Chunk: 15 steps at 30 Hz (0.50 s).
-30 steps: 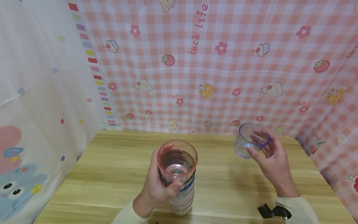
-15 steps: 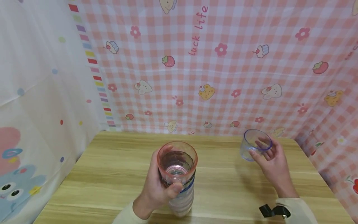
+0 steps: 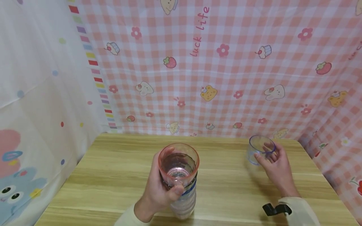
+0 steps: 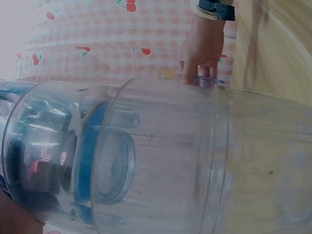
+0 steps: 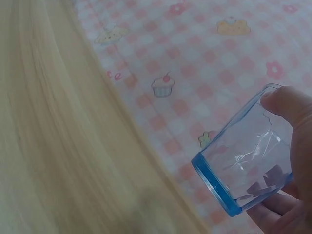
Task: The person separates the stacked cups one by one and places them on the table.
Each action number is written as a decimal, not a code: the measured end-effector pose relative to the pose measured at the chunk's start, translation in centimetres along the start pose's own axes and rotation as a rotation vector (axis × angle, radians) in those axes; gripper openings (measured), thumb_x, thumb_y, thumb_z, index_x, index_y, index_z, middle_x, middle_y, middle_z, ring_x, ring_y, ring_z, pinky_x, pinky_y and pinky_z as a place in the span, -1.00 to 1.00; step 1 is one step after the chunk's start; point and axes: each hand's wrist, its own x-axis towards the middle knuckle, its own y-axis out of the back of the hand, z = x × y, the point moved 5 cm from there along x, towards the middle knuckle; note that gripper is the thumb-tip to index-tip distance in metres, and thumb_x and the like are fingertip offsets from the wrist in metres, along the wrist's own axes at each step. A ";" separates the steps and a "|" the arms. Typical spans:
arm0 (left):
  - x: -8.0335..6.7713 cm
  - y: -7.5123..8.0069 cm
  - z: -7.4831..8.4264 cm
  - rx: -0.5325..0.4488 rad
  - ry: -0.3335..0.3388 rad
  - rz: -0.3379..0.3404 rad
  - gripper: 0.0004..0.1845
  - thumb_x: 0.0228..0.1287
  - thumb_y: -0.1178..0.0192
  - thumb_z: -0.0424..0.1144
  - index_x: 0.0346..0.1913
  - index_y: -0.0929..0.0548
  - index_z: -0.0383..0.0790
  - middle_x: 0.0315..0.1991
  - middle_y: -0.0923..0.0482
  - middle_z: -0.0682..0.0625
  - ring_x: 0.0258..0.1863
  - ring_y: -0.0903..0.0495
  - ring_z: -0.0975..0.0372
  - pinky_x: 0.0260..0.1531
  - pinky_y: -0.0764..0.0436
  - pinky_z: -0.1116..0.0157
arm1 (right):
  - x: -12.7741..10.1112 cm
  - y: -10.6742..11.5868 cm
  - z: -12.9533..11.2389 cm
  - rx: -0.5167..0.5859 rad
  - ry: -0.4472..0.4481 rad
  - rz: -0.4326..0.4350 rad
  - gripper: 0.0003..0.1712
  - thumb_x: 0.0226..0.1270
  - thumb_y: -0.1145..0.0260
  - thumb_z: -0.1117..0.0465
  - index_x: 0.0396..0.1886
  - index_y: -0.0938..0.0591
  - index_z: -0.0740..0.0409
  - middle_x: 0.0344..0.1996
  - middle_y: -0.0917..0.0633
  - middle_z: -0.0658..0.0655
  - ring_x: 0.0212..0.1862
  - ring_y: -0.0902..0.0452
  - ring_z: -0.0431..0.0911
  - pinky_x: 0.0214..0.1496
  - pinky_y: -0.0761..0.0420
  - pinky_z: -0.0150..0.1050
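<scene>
Blue-tinted cup [image 3: 260, 148] gripped in right hand [image 3: 275, 168], seemingly above table [image 3: 113, 169]; left hand [image 3: 158, 191] grips cup stack [image 3: 179, 175]

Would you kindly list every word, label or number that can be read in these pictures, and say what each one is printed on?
"luck life" in pink script on the checked pink backdrop cloth behind the table, running slantwise upward.
A fragment of pink lettering on the same cloth at the table's far edge: mostly hidden, not readable.
Another pink fragment at the right edge of the cloth: cut off, unreadable.
No text shows on the stack of cups or the blue-rimmed cup.
</scene>
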 end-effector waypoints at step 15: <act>-0.1 0.0 -0.1 0.007 -0.019 -0.005 -0.06 0.52 -0.25 0.17 0.50 -0.18 -0.59 0.32 -0.55 -0.17 0.26 -0.65 0.12 0.32 -0.69 0.24 | 0.8 0.3 3.1 -0.082 -0.117 0.004 0.03 0.51 -0.49 0.07 0.66 -0.04 0.26 0.63 -0.35 0.29 0.62 -0.33 0.14 0.27 -0.44 -0.74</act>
